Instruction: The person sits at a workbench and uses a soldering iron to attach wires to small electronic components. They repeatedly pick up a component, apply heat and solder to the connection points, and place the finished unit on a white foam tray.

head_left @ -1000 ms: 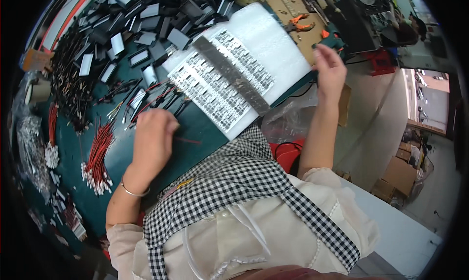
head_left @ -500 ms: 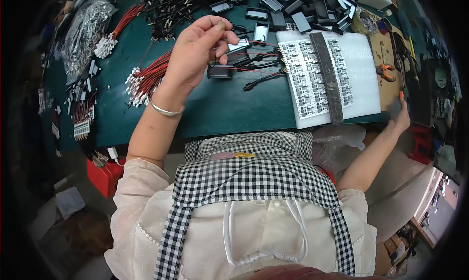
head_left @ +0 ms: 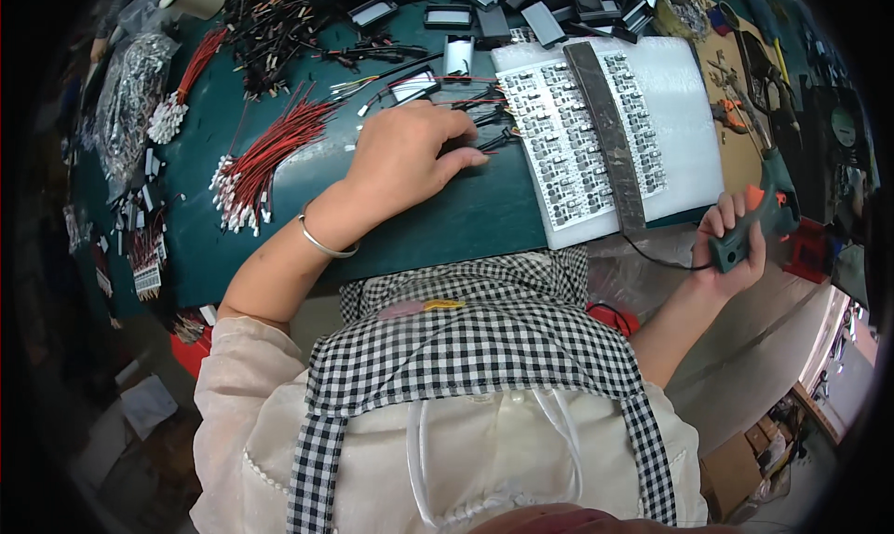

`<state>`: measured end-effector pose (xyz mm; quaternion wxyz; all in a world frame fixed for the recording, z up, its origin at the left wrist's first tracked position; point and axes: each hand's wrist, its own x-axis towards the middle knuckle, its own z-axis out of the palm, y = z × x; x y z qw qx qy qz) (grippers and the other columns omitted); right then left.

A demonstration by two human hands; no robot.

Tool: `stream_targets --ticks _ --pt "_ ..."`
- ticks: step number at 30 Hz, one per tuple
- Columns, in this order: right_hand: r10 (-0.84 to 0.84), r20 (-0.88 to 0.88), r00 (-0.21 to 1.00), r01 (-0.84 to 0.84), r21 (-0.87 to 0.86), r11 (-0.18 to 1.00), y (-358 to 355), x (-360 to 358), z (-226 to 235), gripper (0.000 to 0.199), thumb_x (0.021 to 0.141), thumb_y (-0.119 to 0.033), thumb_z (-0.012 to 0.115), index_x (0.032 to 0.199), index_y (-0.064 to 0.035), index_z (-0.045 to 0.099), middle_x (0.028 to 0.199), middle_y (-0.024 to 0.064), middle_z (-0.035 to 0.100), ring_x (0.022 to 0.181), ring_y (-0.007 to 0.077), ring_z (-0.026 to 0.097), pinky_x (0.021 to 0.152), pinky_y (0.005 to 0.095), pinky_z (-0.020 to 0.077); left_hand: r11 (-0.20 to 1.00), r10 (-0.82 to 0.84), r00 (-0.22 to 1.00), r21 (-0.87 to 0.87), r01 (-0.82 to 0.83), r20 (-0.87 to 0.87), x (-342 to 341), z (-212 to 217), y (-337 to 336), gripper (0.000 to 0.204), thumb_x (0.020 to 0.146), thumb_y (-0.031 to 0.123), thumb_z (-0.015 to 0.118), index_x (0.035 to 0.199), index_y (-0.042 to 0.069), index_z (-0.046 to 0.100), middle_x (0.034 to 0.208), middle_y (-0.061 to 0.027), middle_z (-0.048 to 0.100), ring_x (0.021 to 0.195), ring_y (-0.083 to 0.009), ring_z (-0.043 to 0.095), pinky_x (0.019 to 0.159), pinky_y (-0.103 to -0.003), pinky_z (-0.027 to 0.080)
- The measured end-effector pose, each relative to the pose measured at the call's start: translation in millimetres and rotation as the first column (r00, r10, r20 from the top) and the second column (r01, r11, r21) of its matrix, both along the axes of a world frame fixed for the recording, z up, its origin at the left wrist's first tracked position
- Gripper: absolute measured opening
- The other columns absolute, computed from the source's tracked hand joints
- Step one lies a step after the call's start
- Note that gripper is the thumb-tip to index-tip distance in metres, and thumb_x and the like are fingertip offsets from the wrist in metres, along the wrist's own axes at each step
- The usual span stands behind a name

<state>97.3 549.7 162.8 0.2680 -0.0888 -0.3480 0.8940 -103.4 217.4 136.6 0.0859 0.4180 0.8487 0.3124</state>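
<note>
Right hand [head_left: 735, 275] grips green tool [head_left: 742, 232] by table edge [head_left: 484, 239]; left hand [head_left: 400, 152], hold unclear, borders bare space.

The green table [head_left: 466, 213] bears red wires [head_left: 284, 148], a foam slab [head_left: 687, 101] and, apparently, black cables [head_left: 275, 27].

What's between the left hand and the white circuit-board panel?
Black cables lie in the gap between the left hand and the left edge of the white circuit-board panel. Whether the fingers touch them is unclear; nothing else visible blocks that gap.
</note>
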Motion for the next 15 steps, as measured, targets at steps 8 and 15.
stream_targets --ticks 8,15 --pt "-0.110 0.277 0.955 -0.063 0.548 0.834 -45 -4 26 0.061 0.072 -0.011 0.061 0.122 0.0083 0.031 0.077 0.0133 0.045 0.054 0.0189 0.048 0.048 0.0268 0.0432 0.988 -0.138 0.990 -0.075 0.135 -0.033 -12 0 -2 0.013 0.073 0.007 0.067 0.086 0.006 0.067 0.079 -0.0086 0.064 0.073 -0.0280 0.060 0.061 -0.038 0.048" --pt "-0.125 0.285 0.950 -0.096 0.652 0.752 -58 -5 43 0.061 0.069 -0.006 0.064 0.120 0.0102 0.035 0.069 0.0121 0.047 0.053 0.0177 0.048 0.045 0.0269 0.0420 0.996 0.034 0.999 0.085 -0.034 0.007 -10 -3 4 0.010 0.075 0.002 0.064 0.084 0.004 0.066 0.078 -0.0090 0.063 0.073 -0.0263 0.059 0.063 -0.035 0.048"
